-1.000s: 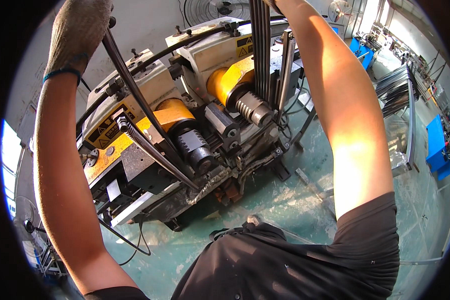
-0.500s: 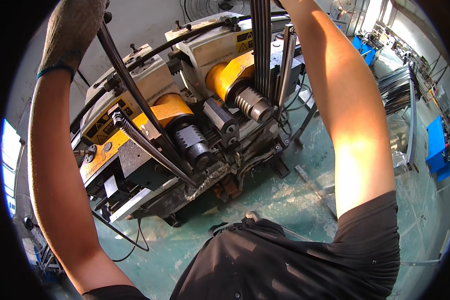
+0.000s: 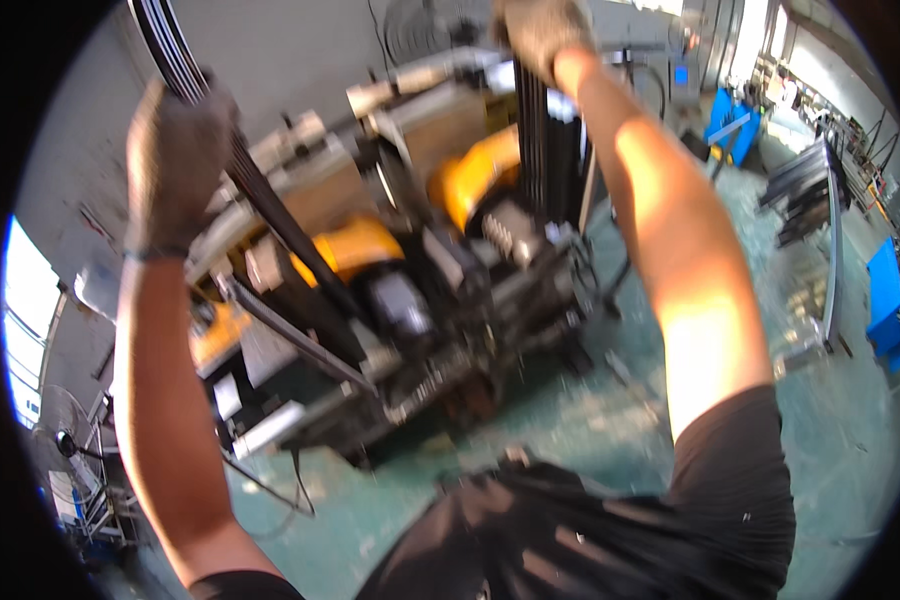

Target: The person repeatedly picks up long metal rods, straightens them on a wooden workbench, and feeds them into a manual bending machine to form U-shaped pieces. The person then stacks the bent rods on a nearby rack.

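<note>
My left hand [image 3: 175, 160], in a grey work glove, is closed round a slanting bundle of long dark metal bars [image 3: 275, 205]. The bars stick out above my fist and run down to the near left part of a machine [image 3: 320, 190]. Farther right, my gloved right hand [image 3: 548, 35] is closed at the top of an upright bundle of dark bars [image 3: 534, 140]. This bundle reaches down beside the machine's right yellow housing [image 3: 470, 180]. Motion blurs both hands, and the bars' lower ends are hard to make out.
A left yellow housing [image 3: 355, 248] with a metal roller sits on the machine. A thin slanted rod [image 3: 295, 335] stands at its near left. Dark bars [image 3: 805, 190] lie on a rack at the right, near blue equipment [image 3: 888, 305]. A fan [image 3: 65, 435] stands far left.
The view has tilted up and blurred, so both hands now show more fully, lower in the picture. Both bundles are still held; the left bundle's upper end has come into view.
</note>
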